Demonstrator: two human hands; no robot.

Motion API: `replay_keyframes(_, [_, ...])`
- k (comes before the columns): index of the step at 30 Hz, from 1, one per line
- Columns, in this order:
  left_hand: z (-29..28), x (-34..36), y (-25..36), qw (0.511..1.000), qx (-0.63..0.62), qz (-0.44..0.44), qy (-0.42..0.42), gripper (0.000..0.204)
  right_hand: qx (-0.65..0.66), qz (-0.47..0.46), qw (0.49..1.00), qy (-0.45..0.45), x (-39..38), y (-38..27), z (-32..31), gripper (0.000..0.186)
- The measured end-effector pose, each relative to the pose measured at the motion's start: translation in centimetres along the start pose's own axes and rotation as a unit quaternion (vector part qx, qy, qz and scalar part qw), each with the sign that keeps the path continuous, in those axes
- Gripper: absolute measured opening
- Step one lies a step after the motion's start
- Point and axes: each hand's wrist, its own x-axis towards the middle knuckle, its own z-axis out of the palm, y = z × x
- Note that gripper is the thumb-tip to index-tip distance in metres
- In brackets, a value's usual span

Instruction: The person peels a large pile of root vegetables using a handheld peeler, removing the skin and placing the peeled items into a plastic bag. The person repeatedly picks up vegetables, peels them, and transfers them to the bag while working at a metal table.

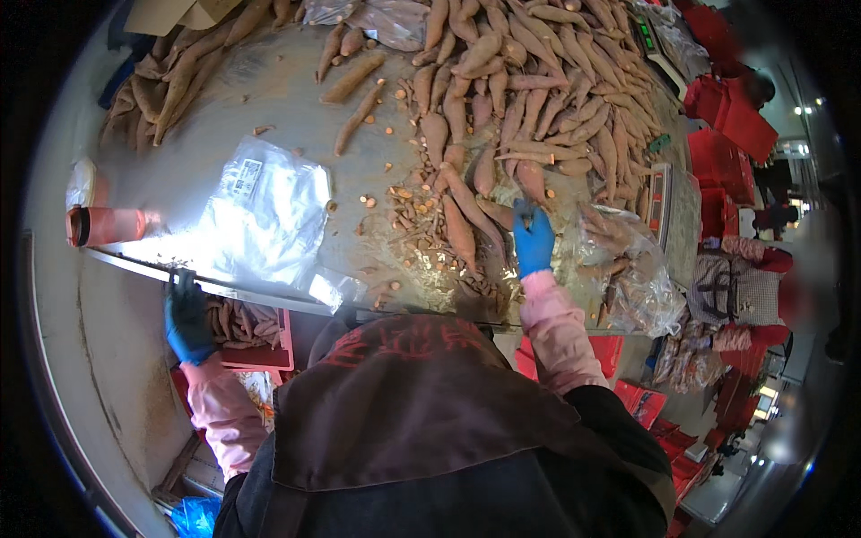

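Observation:
My right hand (534, 240), in a blue glove, is over the near part of the table (287, 103). Its fingers are drawn together, and whatever they may hold is hidden. Just beyond them lies a sweet potato (531, 182); two longer ones, including this sweet potato (459, 235), lie to their left. My left hand (186, 318), also gloved in blue with darkened fingertips, is at the table's left front edge with fingers stretched out and nothing visible in it. Beside it, below the table, sits a red crate (285, 341) of sweet potatoes.
A large sweet potato heap (556, 81) covers the far right. Orange trimmings (417, 211) are scattered mid-table. Clear plastic bags (269, 211) lie left, beside a reddish jar (112, 226). A filled bag (632, 269) and a scale (659, 202) are right. Another person (740, 287) is farther right.

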Motion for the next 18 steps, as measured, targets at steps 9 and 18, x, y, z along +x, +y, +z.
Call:
replay_keyframes(9, [20.1, -3.8, -16.2, 0.861, 0.242, -0.126, -0.429, 0.035, -0.140, -0.008, 0.979, -0.145, 0.3, 0.3, 0.9, 0.046])
replay_keyframes(18, [22.7, -4.7, -19.5, 0.813, 0.361, -0.148, -0.433, 0.033, -0.094, -0.175, 0.979, 0.053, 14.5, 4.8, -7.0, 0.030])
